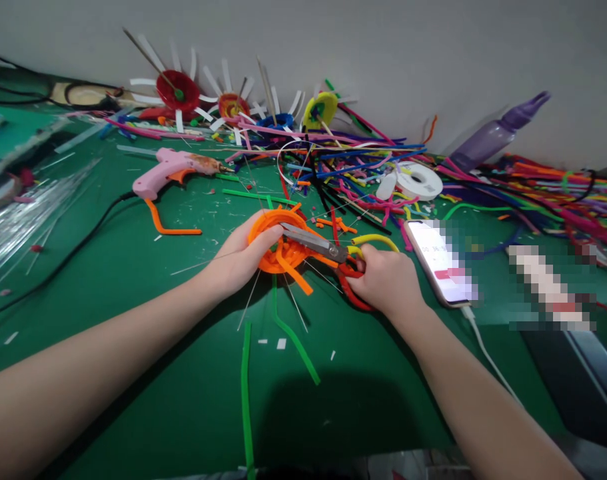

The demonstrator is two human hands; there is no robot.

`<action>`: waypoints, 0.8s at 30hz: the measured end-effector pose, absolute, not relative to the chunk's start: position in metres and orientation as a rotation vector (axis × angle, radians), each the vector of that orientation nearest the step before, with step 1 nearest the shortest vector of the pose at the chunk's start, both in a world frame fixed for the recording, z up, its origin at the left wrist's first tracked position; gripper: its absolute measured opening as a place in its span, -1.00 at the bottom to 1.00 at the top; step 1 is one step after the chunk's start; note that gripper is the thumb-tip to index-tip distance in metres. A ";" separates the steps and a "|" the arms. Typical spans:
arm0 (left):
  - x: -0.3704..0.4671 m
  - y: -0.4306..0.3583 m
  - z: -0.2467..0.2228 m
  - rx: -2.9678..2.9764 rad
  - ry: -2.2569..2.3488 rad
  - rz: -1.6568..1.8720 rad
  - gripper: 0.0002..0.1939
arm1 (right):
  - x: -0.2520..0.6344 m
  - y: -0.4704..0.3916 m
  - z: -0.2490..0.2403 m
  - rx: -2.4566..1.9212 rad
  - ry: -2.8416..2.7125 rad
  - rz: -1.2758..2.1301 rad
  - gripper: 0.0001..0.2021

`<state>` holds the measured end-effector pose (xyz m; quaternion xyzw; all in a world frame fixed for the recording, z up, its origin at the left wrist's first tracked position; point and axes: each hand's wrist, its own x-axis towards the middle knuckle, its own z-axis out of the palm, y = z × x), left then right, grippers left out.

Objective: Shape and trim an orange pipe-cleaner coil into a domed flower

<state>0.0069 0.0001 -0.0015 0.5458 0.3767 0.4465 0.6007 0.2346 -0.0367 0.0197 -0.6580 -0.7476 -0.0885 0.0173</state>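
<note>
Orange disc [297, 257] at mid-frame, above the green desk [198, 377]; the left hand's [240, 260] grip pinches its left edge, while the right hand [390, 277], fingers curled through the scissors [328, 249] at centre right, aligns their long axis upper-leftward over it.

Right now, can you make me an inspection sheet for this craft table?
Surface: green tabletop, littered with white scraps.
Job's things: round orange piece; scissors, blades over it.
Clutter: pink glue gun, white spool, phone, heaped colourful stems.
Hands: left hand grips the orange piece; right hand holds the scissors.
Cables: black cord from the glue gun; white cable at the phone.
Surroundings: grey wall behind, purple bottle near it.
</note>
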 end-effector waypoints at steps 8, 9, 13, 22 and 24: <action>0.007 -0.001 0.001 1.272 0.872 0.983 -0.66 | 0.238 -0.035 0.015 -2.018 -2.259 -0.278 -0.83; 0.006 -0.001 0.001 1.288 0.883 0.984 -0.67 | 0.239 -0.035 0.014 -1.986 -2.242 -0.294 -0.84; 0.006 -0.001 0.003 1.341 0.904 0.978 -0.66 | 0.242 -0.035 0.012 -1.827 -2.167 -0.379 -0.86; 0.005 0.000 0.002 1.344 0.914 0.968 -0.66 | 0.244 -0.035 0.009 -1.730 -2.178 -0.346 -0.81; 0.005 0.000 0.002 1.322 0.921 0.973 -0.65 | 0.245 -0.036 0.009 -1.721 -2.201 -0.346 -0.78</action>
